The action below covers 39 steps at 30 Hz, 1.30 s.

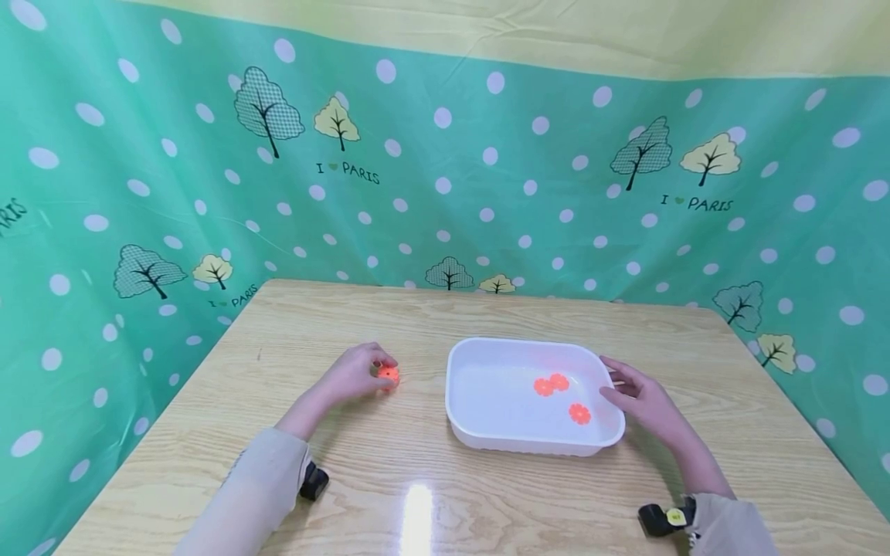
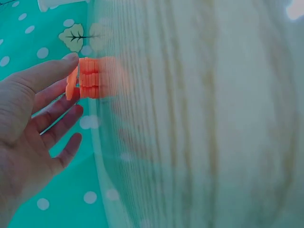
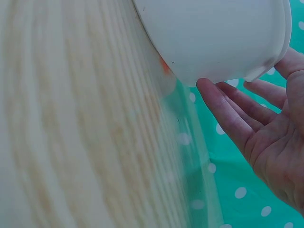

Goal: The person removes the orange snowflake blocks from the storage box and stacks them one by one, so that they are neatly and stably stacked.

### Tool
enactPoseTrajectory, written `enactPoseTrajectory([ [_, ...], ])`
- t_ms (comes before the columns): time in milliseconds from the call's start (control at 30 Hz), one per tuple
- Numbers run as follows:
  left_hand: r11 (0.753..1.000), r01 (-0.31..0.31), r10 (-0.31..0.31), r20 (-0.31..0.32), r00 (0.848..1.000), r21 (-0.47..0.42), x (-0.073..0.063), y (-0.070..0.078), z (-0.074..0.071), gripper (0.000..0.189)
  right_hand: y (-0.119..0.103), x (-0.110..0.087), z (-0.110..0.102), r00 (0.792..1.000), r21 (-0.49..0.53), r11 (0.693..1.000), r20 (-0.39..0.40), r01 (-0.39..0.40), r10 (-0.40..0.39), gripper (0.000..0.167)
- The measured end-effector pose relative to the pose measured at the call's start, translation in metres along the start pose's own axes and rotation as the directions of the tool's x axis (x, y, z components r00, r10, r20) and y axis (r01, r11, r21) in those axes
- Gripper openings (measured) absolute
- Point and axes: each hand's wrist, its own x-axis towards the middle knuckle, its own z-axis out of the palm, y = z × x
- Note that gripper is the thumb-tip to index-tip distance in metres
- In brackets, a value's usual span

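My left hand (image 1: 358, 371) pinches an orange flower-shaped disc (image 2: 72, 83) between thumb and fingertips. That disc is tilted, right beside a short stack of like orange flower-shaped discs (image 2: 89, 77) standing on the table. In the head view the left fingers partly cover the stack. To the right sits a white plastic basin (image 1: 501, 443), with three orange flower discs (image 1: 580, 414) lying on its floor toward the right end. My right hand (image 1: 643, 398) holds the basin's right end, thumb at the rim and fingers against the outer wall, as the right wrist view shows.
The wooden table (image 1: 389, 463) has its back edge against a green dotted curtain (image 1: 445, 185) printed with trees. A black wrist camera (image 1: 314, 482) is strapped at the left cuff and another black camera (image 1: 657, 521) at the right.
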Motion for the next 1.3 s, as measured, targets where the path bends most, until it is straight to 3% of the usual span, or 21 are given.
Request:
enactPoseTrajectory([
  [800, 0.998, -0.048, 0.047, 0.017, 0.999, 0.044, 0.0004, 0.0001, 0.0023, 0.035, -0.0023, -0.0015, -0.0004, 1.000, 0.010, 1.000, 0.000, 0.001, -0.001, 0.059],
  [1300, 0.996, -0.047, 0.045, 0.017, 0.999, 0.081, -0.0002, 0.0025, 0.0018, 0.034, -0.0058, -0.0015, -0.0016, 1.000, 0.024, 1.000, 0.006, -0.007, 0.006, 0.059],
])
